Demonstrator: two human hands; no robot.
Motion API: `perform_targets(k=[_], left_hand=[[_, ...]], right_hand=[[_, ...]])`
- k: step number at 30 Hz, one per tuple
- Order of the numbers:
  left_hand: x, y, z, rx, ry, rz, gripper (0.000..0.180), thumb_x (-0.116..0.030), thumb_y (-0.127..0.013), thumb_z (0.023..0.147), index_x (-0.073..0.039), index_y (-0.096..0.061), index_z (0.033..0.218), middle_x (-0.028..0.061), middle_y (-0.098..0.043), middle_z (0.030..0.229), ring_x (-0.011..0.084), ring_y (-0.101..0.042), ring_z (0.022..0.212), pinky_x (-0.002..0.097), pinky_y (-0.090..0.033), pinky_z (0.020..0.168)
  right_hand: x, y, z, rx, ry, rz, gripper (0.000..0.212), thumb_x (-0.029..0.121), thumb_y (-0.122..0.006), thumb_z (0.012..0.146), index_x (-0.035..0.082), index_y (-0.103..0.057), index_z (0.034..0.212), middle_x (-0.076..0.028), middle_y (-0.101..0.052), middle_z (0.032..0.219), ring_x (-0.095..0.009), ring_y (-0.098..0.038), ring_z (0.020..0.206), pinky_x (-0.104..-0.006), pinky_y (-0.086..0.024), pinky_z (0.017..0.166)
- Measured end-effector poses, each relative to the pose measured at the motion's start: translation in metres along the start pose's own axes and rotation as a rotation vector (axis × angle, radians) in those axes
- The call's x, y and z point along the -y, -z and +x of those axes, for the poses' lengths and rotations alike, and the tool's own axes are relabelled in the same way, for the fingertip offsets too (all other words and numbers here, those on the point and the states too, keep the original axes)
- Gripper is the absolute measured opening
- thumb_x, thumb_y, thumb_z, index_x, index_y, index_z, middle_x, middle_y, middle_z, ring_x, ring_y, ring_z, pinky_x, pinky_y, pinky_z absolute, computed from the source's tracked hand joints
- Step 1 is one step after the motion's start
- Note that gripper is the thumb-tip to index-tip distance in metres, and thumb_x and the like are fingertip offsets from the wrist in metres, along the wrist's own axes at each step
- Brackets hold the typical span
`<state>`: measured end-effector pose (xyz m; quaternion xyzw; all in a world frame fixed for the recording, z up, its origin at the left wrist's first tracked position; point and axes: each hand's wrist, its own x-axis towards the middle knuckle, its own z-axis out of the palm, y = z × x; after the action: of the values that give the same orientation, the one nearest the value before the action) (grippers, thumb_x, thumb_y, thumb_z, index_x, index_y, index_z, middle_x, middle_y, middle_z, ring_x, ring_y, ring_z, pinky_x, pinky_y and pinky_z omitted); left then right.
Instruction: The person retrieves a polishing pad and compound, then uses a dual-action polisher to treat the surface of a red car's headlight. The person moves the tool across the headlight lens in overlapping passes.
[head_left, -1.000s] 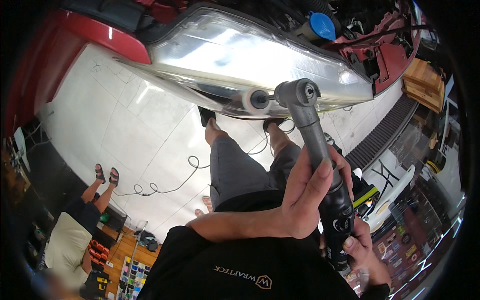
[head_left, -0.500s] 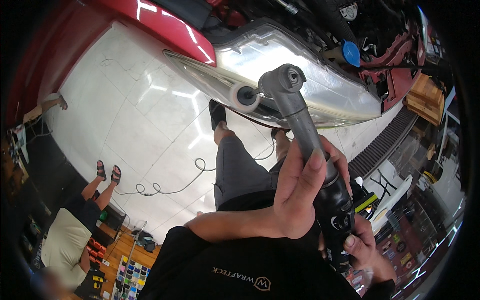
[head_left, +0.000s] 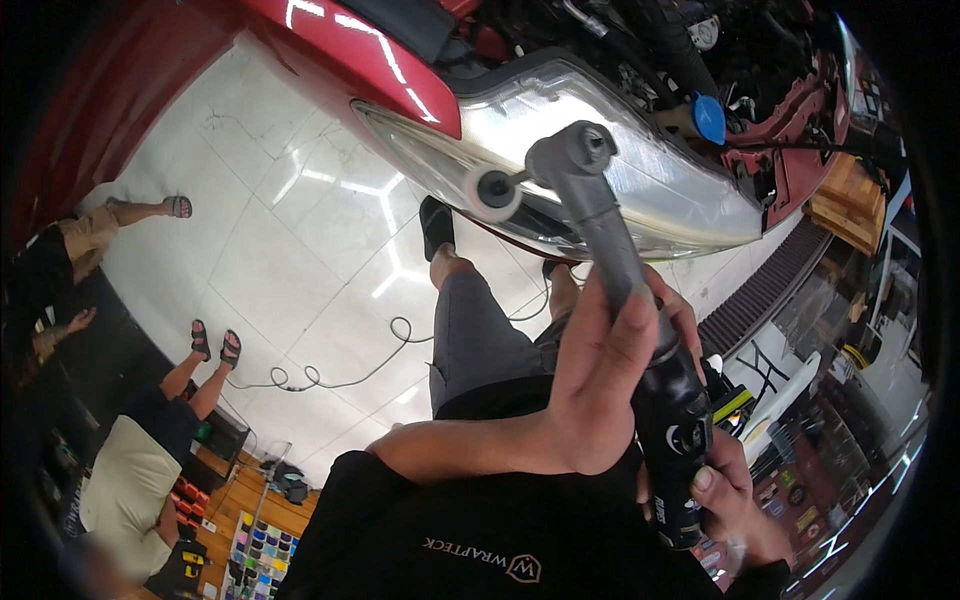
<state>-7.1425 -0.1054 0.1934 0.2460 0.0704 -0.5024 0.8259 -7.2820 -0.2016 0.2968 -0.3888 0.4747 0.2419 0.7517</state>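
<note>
I hold a grey and black angle polisher (head_left: 612, 235) in front of me, its head tilted up toward the car. My left hand (head_left: 605, 380) is closed around its neck, thumb on top. Lower down, my right hand (head_left: 728, 490) wraps the black rear body; some of its fingers are hidden behind the tool. A small round white pad (head_left: 484, 205) on a dark backing sticks out from the polisher's head. It overlaps the lower edge of the headlight (head_left: 650, 160); whether it touches the lens cannot be told. The lens is clear, with hazy, yellowish patches.
Above the headlight lies the open engine bay with a blue reservoir cap (head_left: 708, 118), beside a red fender (head_left: 380, 70). A thin cable (head_left: 345, 384) curls over the pale floor (head_left: 290, 250). Two other people (head_left: 130, 460) are at the left. A wooden crate (head_left: 848, 200) stands at right.
The headlight and fender have shifted slightly right in view, and the pad sits a little lower against the lens edge. More of a person at the far left shows. Both hands keep their grip.
</note>
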Motion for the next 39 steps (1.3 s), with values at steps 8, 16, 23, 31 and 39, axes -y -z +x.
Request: perform_targets(k=[8,16,23,31,39], left_hand=[[-0.011,0.010,0.001,0.024,-0.046,-0.081,0.031,-0.033,-0.036,0.111,-0.004,-0.039,0.121,0.0152,-0.058,0.097,0.0165,-0.061,0.076,0.0303,-0.053,0.072],[-0.031,0.033,-0.003,0.059,-0.037,-0.019,0.044,-0.050,-0.037,0.106,-0.007,-0.041,0.114,0.0190,-0.057,0.092,0.0278,-0.066,0.075,0.0405,-0.059,0.069],[-0.041,0.056,-0.013,0.124,-0.083,-0.154,0.044,-0.044,-0.038,0.106,-0.001,-0.041,0.113,0.0208,-0.057,0.093,0.0250,-0.064,0.076,0.0369,-0.056,0.071],[-0.040,0.066,-0.015,0.077,-0.210,-0.310,0.048,-0.050,-0.038,0.104,-0.002,-0.043,0.106,0.0219,-0.058,0.085,0.0278,-0.063,0.067,0.0363,-0.057,0.064],[-0.029,0.067,-0.024,0.050,-0.205,-0.346,0.048,-0.048,-0.041,0.103,-0.001,-0.043,0.103,0.0208,-0.057,0.080,0.0266,-0.062,0.062,0.0355,-0.056,0.059]], right_hand=[[0.010,-0.015,0.004,-0.025,-0.016,-0.022,0.070,0.056,-0.069,0.088,-0.002,-0.050,0.122,-0.018,-0.069,0.093,-0.021,-0.069,0.077,-0.0318,-0.056,0.069],[-0.004,-0.034,0.014,-0.017,0.097,-0.265,0.065,0.049,-0.064,0.092,-0.005,-0.049,0.126,-0.013,-0.067,0.093,-0.017,-0.066,0.079,-0.0296,-0.052,0.070],[-0.014,-0.051,0.029,-0.005,0.264,-0.557,0.064,0.031,-0.068,0.093,-0.011,-0.044,0.135,-0.013,-0.066,0.085,-0.019,-0.067,0.071,-0.0312,-0.052,0.065],[-0.012,-0.071,0.043,-0.031,0.388,-0.776,0.074,0.026,-0.074,0.088,-0.015,-0.039,0.139,-0.025,-0.067,0.084,-0.034,-0.072,0.064,-0.0374,-0.057,0.056],[-0.021,-0.071,0.039,-0.040,0.407,-0.802,0.072,0.028,-0.073,0.088,-0.018,-0.042,0.134,-0.029,-0.066,0.087,-0.036,-0.072,0.063,-0.0385,-0.056,0.054]])
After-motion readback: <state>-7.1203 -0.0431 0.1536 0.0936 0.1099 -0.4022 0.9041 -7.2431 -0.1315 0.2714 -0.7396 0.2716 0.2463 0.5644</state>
